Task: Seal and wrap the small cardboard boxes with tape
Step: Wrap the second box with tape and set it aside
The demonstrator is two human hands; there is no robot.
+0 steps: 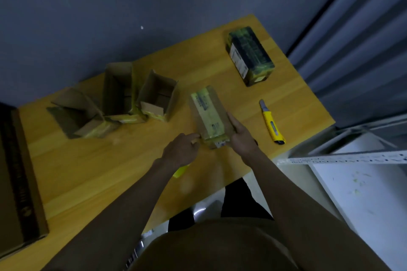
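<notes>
box (209,116) on table (88,165) between hands: left hand (181,149) at near corner, right hand (241,136) gripping side.

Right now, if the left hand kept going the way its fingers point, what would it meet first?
The left hand points right, at the near end of the taped box; its fingertips look already at that corner, though depth is unclear.

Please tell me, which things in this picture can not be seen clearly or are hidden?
- Head view, yellow thing below the left hand: mostly hidden by the wrist, so it cannot be identified.
- Printing on the taped box and the dark wrapped pack: too blurred and dim to read.
- Large carton: cut off by the left edge.
- Right hand covers the box's near corner.
</notes>
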